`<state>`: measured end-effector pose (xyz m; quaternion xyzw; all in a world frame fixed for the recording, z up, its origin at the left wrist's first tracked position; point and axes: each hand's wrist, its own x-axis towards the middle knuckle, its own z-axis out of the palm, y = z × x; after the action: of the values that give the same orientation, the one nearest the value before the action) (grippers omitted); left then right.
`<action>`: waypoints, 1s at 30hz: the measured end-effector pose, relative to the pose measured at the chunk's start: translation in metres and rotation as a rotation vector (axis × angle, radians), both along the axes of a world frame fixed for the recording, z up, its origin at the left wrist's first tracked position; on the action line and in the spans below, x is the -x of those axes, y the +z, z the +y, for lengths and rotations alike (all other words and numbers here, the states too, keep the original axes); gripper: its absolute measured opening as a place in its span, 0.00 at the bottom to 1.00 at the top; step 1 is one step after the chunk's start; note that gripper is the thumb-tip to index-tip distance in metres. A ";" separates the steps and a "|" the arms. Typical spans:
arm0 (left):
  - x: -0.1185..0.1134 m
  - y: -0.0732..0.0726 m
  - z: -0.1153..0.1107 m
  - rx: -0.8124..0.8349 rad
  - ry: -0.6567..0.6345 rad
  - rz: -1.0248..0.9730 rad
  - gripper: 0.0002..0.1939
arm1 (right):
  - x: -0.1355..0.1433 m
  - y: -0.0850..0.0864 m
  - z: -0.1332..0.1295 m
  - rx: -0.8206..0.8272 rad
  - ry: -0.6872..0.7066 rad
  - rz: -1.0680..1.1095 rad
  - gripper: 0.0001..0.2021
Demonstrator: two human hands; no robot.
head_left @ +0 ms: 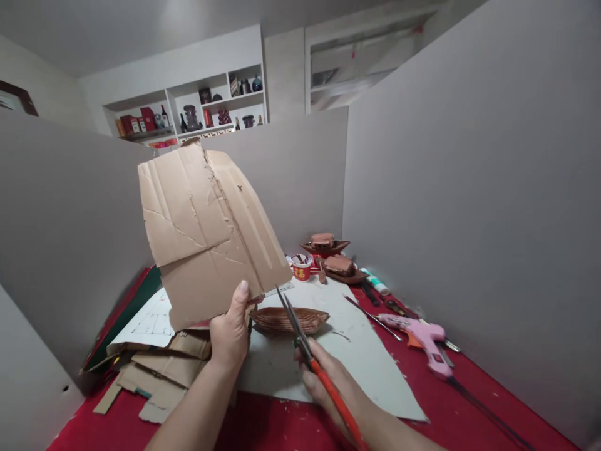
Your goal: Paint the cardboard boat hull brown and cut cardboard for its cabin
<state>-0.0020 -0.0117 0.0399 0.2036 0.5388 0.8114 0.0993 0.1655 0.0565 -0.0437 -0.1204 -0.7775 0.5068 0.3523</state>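
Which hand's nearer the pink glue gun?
Right hand: left of the pink glue gun, holding scissors. Left hand: farther left, gripping cardboard.

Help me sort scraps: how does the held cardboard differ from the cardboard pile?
The held cardboard is raised in the left hand; the cardboard pile lies lower, on the red surface. The held cardboard is one broad, creased sheet; the cardboard pile has several overlapping pieces. Both are brown.

Left hand [230, 335] gripping, thumb [241, 295] upright; right hand [335, 388] lower, fingers [310, 381] curled — both forearms [201, 401] bare, angled inward from below.
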 end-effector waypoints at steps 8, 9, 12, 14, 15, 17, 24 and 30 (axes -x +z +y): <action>0.005 -0.003 0.002 -0.045 0.049 -0.015 0.24 | -0.001 -0.006 0.009 -0.142 0.039 -0.204 0.17; 0.006 -0.003 0.002 -0.042 0.057 -0.013 0.24 | -0.001 -0.007 0.008 -0.163 0.029 -0.221 0.16; 0.004 -0.007 -0.002 -0.026 0.080 -0.004 0.22 | -0.001 -0.008 0.006 -0.206 0.010 -0.247 0.15; -0.001 -0.012 -0.005 -0.018 0.088 0.004 0.20 | 0.000 -0.008 0.006 -0.224 0.007 -0.248 0.14; -0.005 -0.014 -0.007 -0.016 0.090 0.008 0.18 | 0.000 -0.008 0.005 -0.230 0.000 -0.245 0.15; -0.013 -0.016 -0.010 -0.017 0.088 0.017 0.15 | 0.000 -0.007 0.004 -0.241 -0.006 -0.239 0.16; -0.035 -0.018 -0.013 -0.013 0.079 0.105 0.10 | 0.000 -0.003 -0.004 -0.206 -0.014 -0.146 0.18; -0.036 -0.024 -0.013 0.011 0.047 0.138 0.10 | 0.002 0.002 -0.007 -0.155 -0.022 -0.131 0.20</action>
<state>0.0339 -0.0244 0.0156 0.2457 0.5535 0.7945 0.0441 0.1632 0.0499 -0.0415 -0.1344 -0.8344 0.4321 0.3146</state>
